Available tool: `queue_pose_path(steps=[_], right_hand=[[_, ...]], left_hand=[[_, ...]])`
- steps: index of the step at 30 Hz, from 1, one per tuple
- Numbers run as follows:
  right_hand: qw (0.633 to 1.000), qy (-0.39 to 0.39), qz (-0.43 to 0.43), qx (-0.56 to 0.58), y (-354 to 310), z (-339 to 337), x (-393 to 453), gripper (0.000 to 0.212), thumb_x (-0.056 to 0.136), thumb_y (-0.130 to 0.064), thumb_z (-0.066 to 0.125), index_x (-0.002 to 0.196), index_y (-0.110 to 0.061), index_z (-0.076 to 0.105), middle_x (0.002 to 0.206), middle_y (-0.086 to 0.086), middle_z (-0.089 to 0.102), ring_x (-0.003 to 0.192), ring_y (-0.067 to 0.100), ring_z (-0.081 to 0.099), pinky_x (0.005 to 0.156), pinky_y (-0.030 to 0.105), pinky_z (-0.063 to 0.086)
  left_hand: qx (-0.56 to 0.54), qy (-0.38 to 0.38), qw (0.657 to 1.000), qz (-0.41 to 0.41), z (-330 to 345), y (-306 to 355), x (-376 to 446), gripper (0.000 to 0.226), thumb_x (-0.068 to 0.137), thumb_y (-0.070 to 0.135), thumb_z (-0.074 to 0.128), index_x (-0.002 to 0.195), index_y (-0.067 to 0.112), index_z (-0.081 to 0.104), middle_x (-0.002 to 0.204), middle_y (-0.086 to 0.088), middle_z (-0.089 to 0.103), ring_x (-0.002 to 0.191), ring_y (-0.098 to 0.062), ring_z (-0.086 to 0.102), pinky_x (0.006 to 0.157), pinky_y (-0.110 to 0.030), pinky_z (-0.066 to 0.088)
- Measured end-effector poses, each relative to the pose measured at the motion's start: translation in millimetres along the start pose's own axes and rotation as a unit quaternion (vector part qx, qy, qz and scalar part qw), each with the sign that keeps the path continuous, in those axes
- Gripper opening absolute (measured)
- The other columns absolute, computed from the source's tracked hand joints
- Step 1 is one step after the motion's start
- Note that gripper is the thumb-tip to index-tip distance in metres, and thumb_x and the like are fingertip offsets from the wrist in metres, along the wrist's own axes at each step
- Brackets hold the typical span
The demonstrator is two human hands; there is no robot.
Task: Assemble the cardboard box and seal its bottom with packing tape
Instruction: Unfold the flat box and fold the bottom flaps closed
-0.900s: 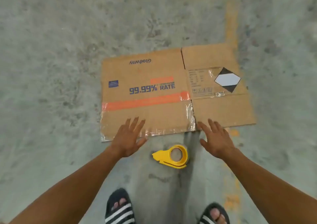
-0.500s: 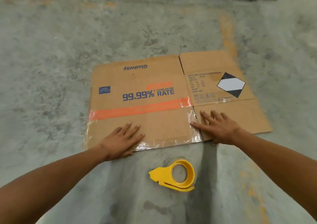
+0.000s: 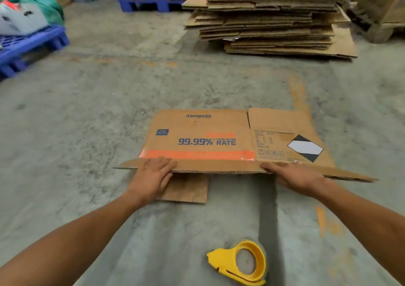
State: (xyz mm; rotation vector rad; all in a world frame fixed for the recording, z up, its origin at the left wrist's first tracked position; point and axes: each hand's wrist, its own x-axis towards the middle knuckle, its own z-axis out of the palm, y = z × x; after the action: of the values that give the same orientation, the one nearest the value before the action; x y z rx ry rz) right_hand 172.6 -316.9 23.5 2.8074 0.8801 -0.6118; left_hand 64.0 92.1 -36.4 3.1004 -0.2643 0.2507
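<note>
A flattened brown cardboard box with blue print and an orange stripe lies on the concrete floor. Its near edge is raised off the floor. My left hand grips that raised edge at the left, fingers on top. My right hand grips the same edge at the right. A lower flap still rests flat on the floor under the lifted layer. A yellow tape dispenser lies on the floor close to me, apart from both hands.
A tall stack of flattened cardboard stands at the back right. Blue pallets sit at the back left, one bearing bags. More boxes on a blue pallet stand at the back. Bare concrete surrounds the box.
Both hands went from resting flat on the box's near edge to gripping it and lifting it off the floor. The view tilted up, revealing the stack and pallets.
</note>
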Motion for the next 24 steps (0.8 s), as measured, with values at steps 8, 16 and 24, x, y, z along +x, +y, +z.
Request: queue_pose_path(steps=[8, 16, 24], right_hand=[[0.991, 0.121, 0.006, 0.054, -7.4, -69.8, -9.6, 0.041, 0.097, -0.019, 0.046, 0.137, -0.030, 0.045, 0.125, 0.005, 0.065, 0.108, 0.029, 0.059, 0.076, 0.033, 0.043], [0.982, 0.041, -0.018, 0.182, -8.4, -112.2, -20.7, 0.043, 0.100, -0.011, 0.049, 0.139, -0.028, 0.051, 0.140, -0.002, 0.054, 0.128, 0.020, 0.049, 0.106, 0.031, 0.037], [0.936, 0.262, 0.133, 0.193, 41.0, -187.9, -41.5, 0.012, 0.103, -0.024, 0.042, 0.113, -0.023, 0.049, 0.121, 0.015, 0.060, 0.100, 0.031, 0.055, 0.083, 0.039, 0.043]], left_hand=[[-0.424, 0.092, 0.655, -0.618, -34.8, 16.4, 32.7, 0.123, 0.080, 0.030, 0.074, 0.149, 0.030, -0.027, 0.163, -0.013, -0.014, 0.146, -0.047, 0.010, 0.113, -0.056, 0.025], [-0.580, 0.211, 0.606, -0.502, -81.2, 10.2, 82.3, 0.098, 0.090, 0.009, 0.049, 0.144, 0.055, -0.018, 0.139, -0.007, 0.048, 0.112, -0.034, 0.061, 0.094, -0.049, 0.053], [-0.509, 0.194, 0.746, -0.382, -159.9, -7.2, 142.8, 0.089, 0.096, 0.009, 0.046, 0.146, 0.056, -0.011, 0.144, -0.015, 0.043, 0.081, -0.025, 0.059, 0.084, -0.053, 0.056]])
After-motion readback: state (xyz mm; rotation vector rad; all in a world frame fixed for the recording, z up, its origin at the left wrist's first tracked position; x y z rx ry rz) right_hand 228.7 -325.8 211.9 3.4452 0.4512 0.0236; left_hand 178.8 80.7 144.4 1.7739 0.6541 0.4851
